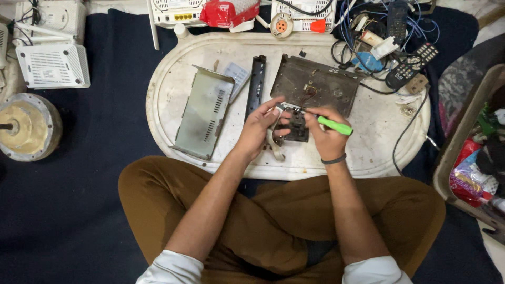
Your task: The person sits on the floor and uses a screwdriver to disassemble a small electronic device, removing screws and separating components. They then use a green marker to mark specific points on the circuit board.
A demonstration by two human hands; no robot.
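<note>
A person is sitting cross-legged on a dark blue floor cloth (79,210), facing an oval white tray (368,152) that is serving as the table. The left hand (260,129) is gripping a small dark board (297,129), while the right hand (326,134) is pinching a green screwdriver (335,126) against it. Beyond are lying a metal cover (202,113), a chassis (315,84), remotes (410,66) and routers (52,66).

We see a dark navy cloth (79,210) covering the floor across most of the frame. At centre lies a worn white oval tray (163,110) serving as a low work surface. Lighting is even and soft, with faint shadows.
</note>
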